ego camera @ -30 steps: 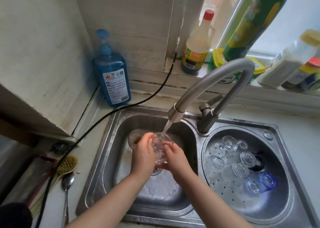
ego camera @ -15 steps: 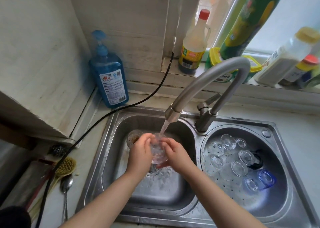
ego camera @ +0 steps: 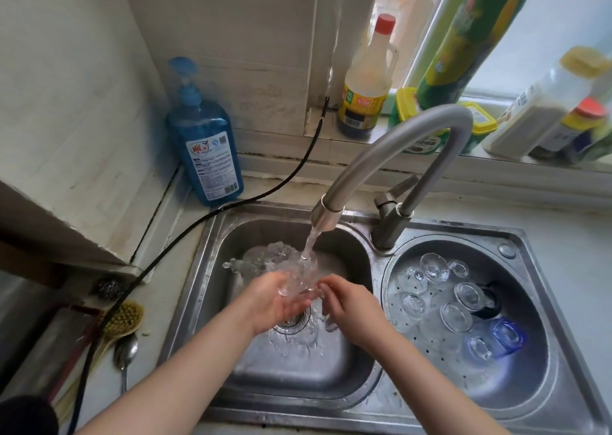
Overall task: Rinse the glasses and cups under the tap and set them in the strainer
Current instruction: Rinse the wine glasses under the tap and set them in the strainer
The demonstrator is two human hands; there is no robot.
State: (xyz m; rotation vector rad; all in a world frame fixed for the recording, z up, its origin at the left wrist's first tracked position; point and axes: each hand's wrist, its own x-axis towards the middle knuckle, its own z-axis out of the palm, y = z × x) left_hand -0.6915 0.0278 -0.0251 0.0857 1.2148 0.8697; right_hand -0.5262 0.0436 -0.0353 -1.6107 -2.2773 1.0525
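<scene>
both hands over the left basin of a double steel sink point(ego camera: 212, 269), under running water from the curved tap point(ego camera: 390, 156). clear glass point(ego camera: 298, 277) tilted in the stream, just above the drain, water splashing off it toward 10 o'clock. left hand point(ego camera: 275, 302) palm up beneath the glass, fingers loosely curled round its underside, cradling it. right hand point(ego camera: 347, 305) at 3 o'clock of the glass, fingertips point(ego camera: 326, 285) bent and touching its side (whether pinching or only touching, cannot tell). round perforated strainer point(ego camera: 516, 388) filling the right basin at 3 o'clock of the hands, with several clear glasses point(ego camera: 433, 267) lying in it, plus a blue cup point(ego camera: 508, 335) toward its 5 o'clock side. blue pump bottle point(ego camera: 207, 150) at 11 o'clock on the counter, a black cable point(ego camera: 258, 196) passing beside it. red-capped bottle point(ego camera: 367, 80) on the window sill at 12 o'clock. brush point(ego camera: 124, 318) and spoon point(ego camera: 125, 355) on the counter at 9 o'clock, well apart from the sink work.
</scene>
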